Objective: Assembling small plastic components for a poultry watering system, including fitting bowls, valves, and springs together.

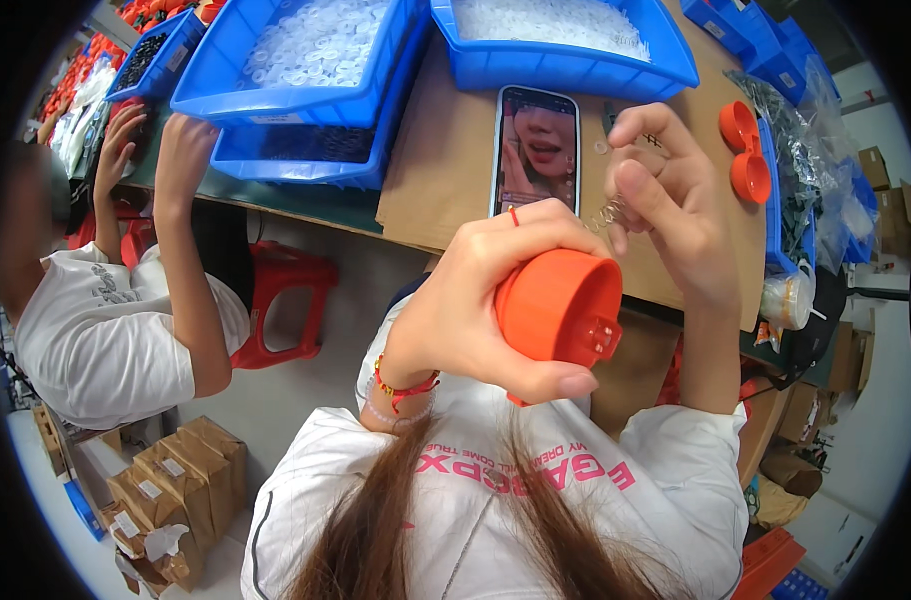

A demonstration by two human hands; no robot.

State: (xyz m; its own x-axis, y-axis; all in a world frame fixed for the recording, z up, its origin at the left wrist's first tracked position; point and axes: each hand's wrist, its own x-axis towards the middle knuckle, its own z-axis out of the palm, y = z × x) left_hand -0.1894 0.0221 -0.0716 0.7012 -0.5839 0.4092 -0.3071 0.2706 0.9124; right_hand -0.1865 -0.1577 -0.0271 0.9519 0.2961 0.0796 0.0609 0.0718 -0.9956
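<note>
My left hand (455, 300) is wrapped round an orange plastic cup-shaped part (560, 305), which is tilted with its round opening facing right. A small clip-like tab sticks out at its rim. Beside it my right hand (680, 215) is raised with bent fingers. A thin metal coil spring (605, 214) shows at those fingers, near the upper side of the orange part. A second small coil (651, 140) shows by the right fingertips; whether it is held I cannot tell. Behind my hands a phone (537, 150) lies on the cardboard, its screen lit.
Blue bins of white rings (200, 95) and small clear parts (575, 68) stand at the back, with dark pieces below the left one. Joined orange cups (745, 150) lie at right. A co-worker (115, 320) sits at left near a red stool (290, 300).
</note>
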